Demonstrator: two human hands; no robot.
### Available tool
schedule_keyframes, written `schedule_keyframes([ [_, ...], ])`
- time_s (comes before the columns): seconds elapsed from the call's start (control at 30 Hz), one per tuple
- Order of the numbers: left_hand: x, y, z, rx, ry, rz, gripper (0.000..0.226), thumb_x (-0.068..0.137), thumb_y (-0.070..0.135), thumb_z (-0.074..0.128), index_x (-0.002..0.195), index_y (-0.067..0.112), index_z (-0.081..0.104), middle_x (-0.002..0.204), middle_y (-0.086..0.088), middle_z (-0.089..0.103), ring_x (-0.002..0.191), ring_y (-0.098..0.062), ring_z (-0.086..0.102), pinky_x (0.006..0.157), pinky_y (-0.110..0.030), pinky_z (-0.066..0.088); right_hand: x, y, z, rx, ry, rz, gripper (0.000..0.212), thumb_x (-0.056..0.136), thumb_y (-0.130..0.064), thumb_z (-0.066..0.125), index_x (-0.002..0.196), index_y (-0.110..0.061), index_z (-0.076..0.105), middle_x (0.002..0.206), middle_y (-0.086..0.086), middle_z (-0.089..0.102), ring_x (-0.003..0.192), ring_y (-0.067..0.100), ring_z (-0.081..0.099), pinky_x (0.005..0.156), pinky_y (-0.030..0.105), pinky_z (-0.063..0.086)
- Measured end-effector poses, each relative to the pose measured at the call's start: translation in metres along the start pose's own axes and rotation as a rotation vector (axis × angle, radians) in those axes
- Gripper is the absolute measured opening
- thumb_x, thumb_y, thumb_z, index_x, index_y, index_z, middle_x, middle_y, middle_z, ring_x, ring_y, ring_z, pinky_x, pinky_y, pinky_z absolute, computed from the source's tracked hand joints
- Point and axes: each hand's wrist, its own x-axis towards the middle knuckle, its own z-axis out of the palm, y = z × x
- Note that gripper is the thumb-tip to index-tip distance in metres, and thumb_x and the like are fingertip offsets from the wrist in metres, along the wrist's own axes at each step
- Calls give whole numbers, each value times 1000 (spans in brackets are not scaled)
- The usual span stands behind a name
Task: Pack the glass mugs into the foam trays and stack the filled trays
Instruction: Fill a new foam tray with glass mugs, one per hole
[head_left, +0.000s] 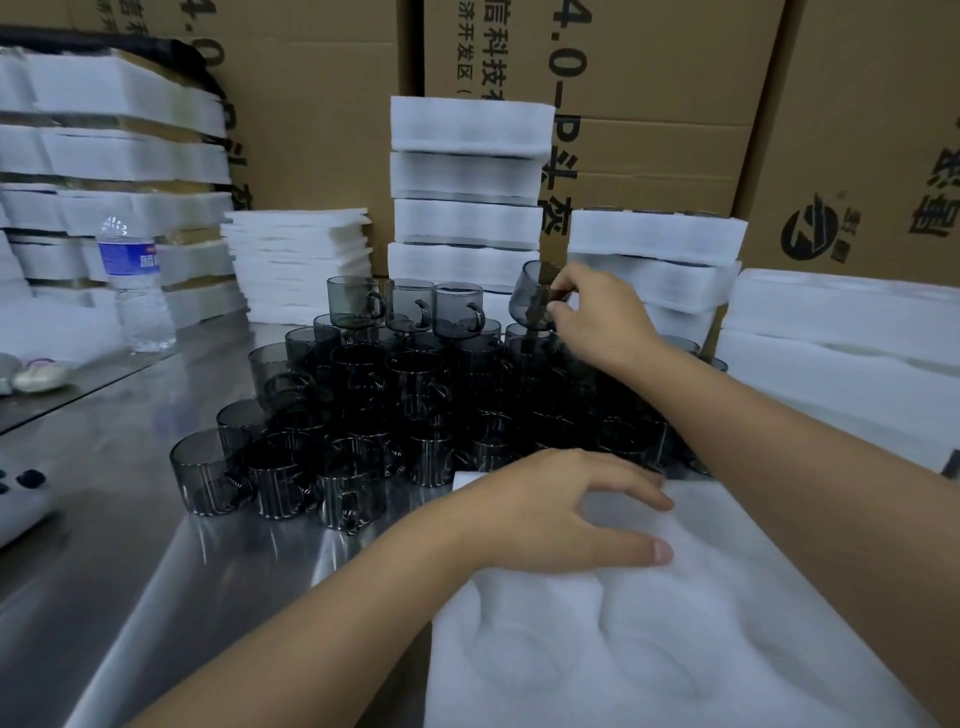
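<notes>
A white foam tray (675, 649) with round hollows lies at the near right of the steel table. My left hand (561, 514) rests flat on its far left corner, fingers spread, holding nothing. Behind it stands a pile of several smoky grey glass mugs (395, 395), stacked in tiers. My right hand (597, 317) grips one tilted glass mug (535, 301) by its handle, lifted just above the pile's top right. Two stacks of filled foam trays (467, 176) (654, 244) rise behind the pile.
A clear water bottle (135, 280) stands at the left. A pile of flat foam sheets (301, 260) is behind the mugs. More foam stacks (104, 171) fill the far left and foam (841, 353) the right. Cardboard boxes (675, 104) wall the back.
</notes>
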Motion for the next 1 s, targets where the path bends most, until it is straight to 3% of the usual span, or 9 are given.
schedule_keyframes([
  [0.07,1,-1,0,-113,61,-33,32,86,34,68,118,32,65,125,22,59,100,13,56,65,-2,43,-11,-4,-16,92,-1,10,9,93,-18,54,100,-16,60,100,0,61,87,16,49,65,25,33],
  [0.13,3,0,-2,-263,130,-59,32,89,25,65,122,24,64,118,15,64,87,16,58,52,2,39,-27,-8,-36,201,1,34,7,89,-21,59,85,-26,60,90,-8,64,80,9,55,57,14,37],
  [0.2,6,0,-4,-420,197,-62,39,94,16,58,131,21,52,117,7,67,94,11,60,72,-1,45,-47,-9,-51,319,28,50,13,85,-22,64,74,-28,60,82,-14,65,73,-1,58,51,4,36],
  [0.27,11,-1,-6,-615,311,-92,41,97,11,49,132,27,39,107,3,70,103,-5,63,90,-16,48,-71,-9,-52,435,67,43,17,83,-20,66,70,-29,60,79,-13,68,71,-5,60,57,6,39],
  [0.43,11,-2,-17,-1157,421,-166,27,98,16,32,107,11,58,93,-14,67,89,-26,67,79,-32,55,-114,1,-33,555,107,-109,27,82,-5,68,76,-30,61,108,-17,56,99,-4,57,81,3,41],
  [0.57,10,-4,-19,-1170,454,-142,28,96,36,44,105,14,59,84,-9,69,78,-21,69,80,-34,57,-116,11,-31,488,78,-223,33,79,-3,71,77,-34,60,113,-17,49,106,-2,54,87,11,45],
  [0.7,10,-6,-14,-1103,507,-131,37,93,20,57,126,6,49,82,-3,67,71,-13,65,75,-28,57,-119,9,-29,367,15,-307,25,73,-19,68,93,-33,60,114,-17,45,107,-7,46,82,7,40],
  [0.83,8,-9,-14,-1049,484,-66,12,90,24,60,96,15,66,94,-2,71,82,-11,68,72,-22,55,-119,8,-33,363,8,-340,47,73,-22,65,115,-34,50,114,-14,44,109,-4,45,81,12,42],
  [1.0,5,-11,-15,-1001,483,-5,26,71,32,68,94,22,73,97,-1,72,94,-12,67,77,-23,55,-121,8,-34,376,-28,-338,59,73,-15,55,126,-37,42,117,-17,41,108,-8,42,86,7,37],
])
